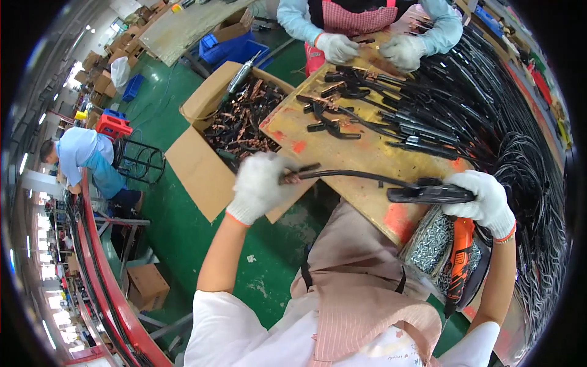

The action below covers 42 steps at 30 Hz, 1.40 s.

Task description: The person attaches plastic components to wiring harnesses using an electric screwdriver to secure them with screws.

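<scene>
My left hand, in a white knit glove and blurred, is closed on a copper-coloured metal end piece with a black part. A black cable runs from there across the table's front edge toward my right hand. My gloved right hand grips long black plastic handle pieces; its fingertips are partly hidden. Just below it are an orange power screwdriver and a heap of silver screws. Several black clamps with copper jaws lie on the worn yellow table.
An open cardboard box full of black and copper parts stands left of the table. Black cables are piled along the right. A co-worker's gloved hands work at the far edge. Another person bends at the left near a red rail.
</scene>
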{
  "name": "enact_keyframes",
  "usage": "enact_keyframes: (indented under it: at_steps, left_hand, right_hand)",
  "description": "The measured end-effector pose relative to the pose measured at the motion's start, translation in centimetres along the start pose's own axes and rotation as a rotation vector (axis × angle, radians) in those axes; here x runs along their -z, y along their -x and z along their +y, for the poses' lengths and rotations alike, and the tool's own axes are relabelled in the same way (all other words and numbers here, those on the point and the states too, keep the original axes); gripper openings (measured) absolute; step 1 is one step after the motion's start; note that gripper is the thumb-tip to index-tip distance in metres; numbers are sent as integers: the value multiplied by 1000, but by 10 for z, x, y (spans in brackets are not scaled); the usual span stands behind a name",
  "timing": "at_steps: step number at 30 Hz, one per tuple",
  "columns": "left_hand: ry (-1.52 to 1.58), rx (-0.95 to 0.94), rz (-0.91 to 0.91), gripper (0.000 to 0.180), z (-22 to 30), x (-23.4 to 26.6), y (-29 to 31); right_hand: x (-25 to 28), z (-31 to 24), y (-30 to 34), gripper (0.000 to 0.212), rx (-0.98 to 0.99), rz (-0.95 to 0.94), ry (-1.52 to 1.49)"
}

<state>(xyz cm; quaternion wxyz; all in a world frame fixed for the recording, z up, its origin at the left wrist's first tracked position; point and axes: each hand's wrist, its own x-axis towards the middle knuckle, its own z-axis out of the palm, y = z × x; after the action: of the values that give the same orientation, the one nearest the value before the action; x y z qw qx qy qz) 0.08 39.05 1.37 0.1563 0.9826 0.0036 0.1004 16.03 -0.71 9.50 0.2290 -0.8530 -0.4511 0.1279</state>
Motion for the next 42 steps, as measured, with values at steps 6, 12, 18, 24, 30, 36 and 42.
enact_keyframes:
  at_steps: [6,12,18,24,30,36,42]
  left_hand:
    - [-99,10,394,29,-12,31,58]
    - [-332,-136,580,30,6,33,113]
    - [-264,-179,584,28,22,21,148]
    - [-348,-282,712,28,24,36,143]
    - [-323,-425,639,23,59,45,122]
    - [-160,-23,90,27,42,79,148]
    - [1063,375,-30,35,31,75,116]
  right_hand:
    - [-56,-45,-45,46,105,-105,101]
    - [-93,-107,-98,38,311,-90,97]
    - [-81,-125,-79,38,365,-281,189]
    - [-78,-127,-81,53,300,-485,22]
    - [-80,-149,-86,41,454,-561,-21]
    - [-67,-144,-75,27,622,-50,277]
    - [-65,-143,-69,13,620,-39,503]
